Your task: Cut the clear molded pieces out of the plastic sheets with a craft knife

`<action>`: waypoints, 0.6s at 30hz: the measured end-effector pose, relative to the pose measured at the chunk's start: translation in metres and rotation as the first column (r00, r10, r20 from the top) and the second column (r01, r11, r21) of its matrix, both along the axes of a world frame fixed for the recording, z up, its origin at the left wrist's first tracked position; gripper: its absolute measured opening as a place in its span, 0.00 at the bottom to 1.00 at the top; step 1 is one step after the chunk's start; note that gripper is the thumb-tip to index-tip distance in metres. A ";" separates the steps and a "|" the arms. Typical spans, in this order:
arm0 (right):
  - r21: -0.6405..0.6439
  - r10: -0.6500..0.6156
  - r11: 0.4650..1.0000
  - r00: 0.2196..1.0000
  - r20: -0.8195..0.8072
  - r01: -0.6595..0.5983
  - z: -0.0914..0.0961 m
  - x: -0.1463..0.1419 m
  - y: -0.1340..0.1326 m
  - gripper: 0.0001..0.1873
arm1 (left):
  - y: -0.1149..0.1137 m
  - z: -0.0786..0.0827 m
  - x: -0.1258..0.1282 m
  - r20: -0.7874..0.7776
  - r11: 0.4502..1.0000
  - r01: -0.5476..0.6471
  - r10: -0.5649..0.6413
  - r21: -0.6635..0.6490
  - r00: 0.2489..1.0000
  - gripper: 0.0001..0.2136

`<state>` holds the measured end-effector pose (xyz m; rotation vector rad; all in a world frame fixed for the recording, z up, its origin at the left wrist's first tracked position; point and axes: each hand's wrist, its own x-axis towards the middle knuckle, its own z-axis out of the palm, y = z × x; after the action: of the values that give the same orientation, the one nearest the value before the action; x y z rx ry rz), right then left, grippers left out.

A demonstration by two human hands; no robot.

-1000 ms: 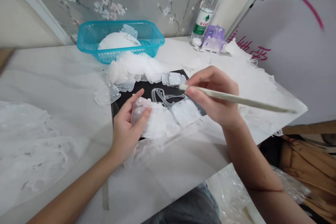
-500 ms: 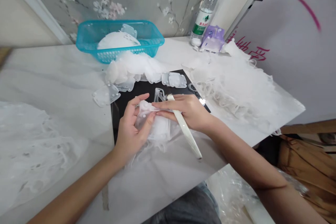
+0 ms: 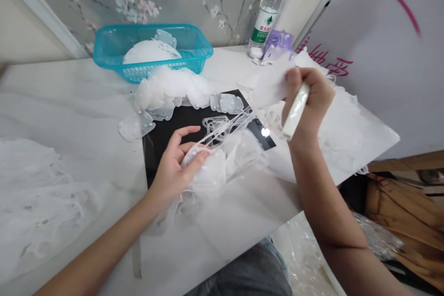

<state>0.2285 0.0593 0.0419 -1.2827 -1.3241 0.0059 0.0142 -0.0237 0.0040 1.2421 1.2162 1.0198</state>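
A white table [image 3: 76, 106] is bearing 1 basket [image 3: 199, 61], 1 bottle [image 3: 263, 23], 1 packet [image 3: 279, 44], 1 black mat [image 3: 157, 141] and white heaps [image 3: 342, 122].

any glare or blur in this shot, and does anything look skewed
Head view: a bright spot of glare on the black board; head view: the white piece in the right hand looks soft-edged, likely from motion; head view: the bottle leans, perhaps from lens distortion
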 end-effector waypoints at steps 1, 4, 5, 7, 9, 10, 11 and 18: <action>-0.007 -0.022 1.000 0.999 -0.036 0.022 -0.001 0.004 0.003 0.11 | 0.002 0.001 -0.001 0.038 0.999 -0.011 0.013 -0.040 0.999 0.22; -0.055 -0.049 0.997 0.996 -0.076 0.045 -0.006 0.015 0.010 0.11 | 0.005 0.004 -0.003 0.114 0.993 -0.038 0.051 -0.113 0.992 0.21; -0.055 -0.053 0.997 0.994 -0.097 0.048 -0.007 0.020 0.012 0.10 | 0.006 0.004 -0.004 0.124 0.992 -0.046 0.061 -0.120 0.990 0.20; 0.007 -0.096 0.995 0.975 -0.199 0.100 -0.008 0.033 0.016 0.10 | 0.007 0.004 -0.008 0.126 0.990 -0.078 0.093 -0.119 0.988 0.17; 0.102 -0.166 0.973 0.937 -0.309 0.206 -0.006 0.049 0.020 0.10 | 0.010 0.003 -0.013 0.130 0.984 -0.131 0.146 -0.117 0.981 0.15; 0.141 -0.224 0.949 0.919 -0.326 0.281 -0.006 0.055 0.023 0.10 | 0.012 0.002 -0.016 0.145 0.980 -0.158 0.175 -0.124 0.974 0.15; 0.134 -0.239 0.949 0.927 -0.289 0.286 -0.006 0.058 0.025 0.10 | 0.014 0.002 -0.019 0.167 0.974 -0.180 0.202 -0.135 0.965 0.15; -0.488 0.393 0.862 0.787 0.476 -0.135 -0.028 0.003 0.013 0.11 | 0.020 0.005 -0.021 0.137 0.971 -0.232 0.237 -0.055 0.962 0.17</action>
<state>0.2315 0.0726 0.0140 -1.5154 -2.1129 0.1412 -0.0067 -0.0034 0.0090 0.9921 1.2852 1.2310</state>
